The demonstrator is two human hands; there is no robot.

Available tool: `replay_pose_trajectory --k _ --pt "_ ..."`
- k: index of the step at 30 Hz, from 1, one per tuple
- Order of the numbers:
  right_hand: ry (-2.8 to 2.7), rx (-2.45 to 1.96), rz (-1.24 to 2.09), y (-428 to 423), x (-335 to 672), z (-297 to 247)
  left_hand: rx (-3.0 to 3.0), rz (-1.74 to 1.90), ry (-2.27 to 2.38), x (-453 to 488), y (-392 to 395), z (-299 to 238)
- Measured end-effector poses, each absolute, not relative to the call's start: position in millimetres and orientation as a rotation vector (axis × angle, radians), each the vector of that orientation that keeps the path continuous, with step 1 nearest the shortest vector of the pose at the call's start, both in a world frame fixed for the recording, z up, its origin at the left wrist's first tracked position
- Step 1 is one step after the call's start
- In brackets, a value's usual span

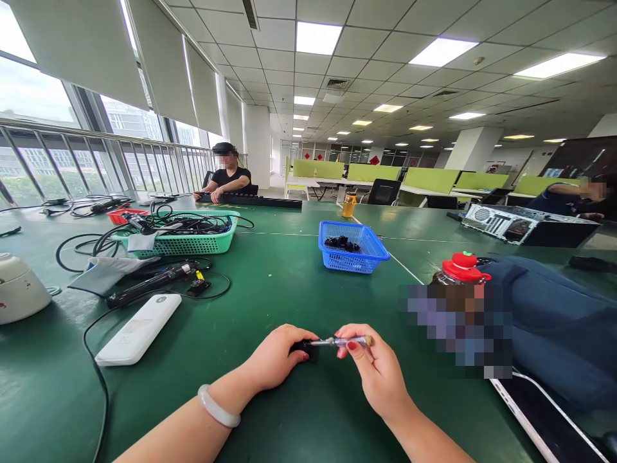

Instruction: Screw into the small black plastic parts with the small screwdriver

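My left hand [282, 355] is closed on a small black part [299, 348], pinching it at the green table top [270, 296]. Most of that part is hidden by the fingers, so I cannot tell its kind. In my right hand [378, 370] is a screwdriver [354, 342] with a clear purplish handle. It lies nearly level, its thin metal shaft pointing left. The tip reaches the black part between my left thumb and forefinger; whether it sits in a screw cannot be seen. Beyond my hands stands a blue plastic basket [354, 262] with several small black pieces [342, 244] inside.
To the left lie a white power bank [139, 329], a black cable [103, 386] and a green basket [193, 243] of cables. On the right are a red-lidded jar [463, 269], a dark blue bag [554, 321] and a tablet-like device [549, 411]. Two people sit farther off.
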State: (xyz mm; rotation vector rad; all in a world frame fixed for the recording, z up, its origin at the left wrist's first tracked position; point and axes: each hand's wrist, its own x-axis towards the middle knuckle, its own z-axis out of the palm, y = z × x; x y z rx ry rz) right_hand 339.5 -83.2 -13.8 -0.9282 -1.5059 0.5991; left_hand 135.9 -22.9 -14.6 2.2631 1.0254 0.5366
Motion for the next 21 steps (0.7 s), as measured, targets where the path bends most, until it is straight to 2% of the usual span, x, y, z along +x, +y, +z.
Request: replay_pose_trajectory --k 8,21 --pt "-1.329 -1.038 0.681 -74.1 347.1 -20.6 2.271 0.528 1.025 136.1 -24.3 -12.2" --pt "-1.527 -1.015 0.653 -83.0 340.8 -19.7 2.280 0.546 1.032 136.2 -23.0 -15.1"
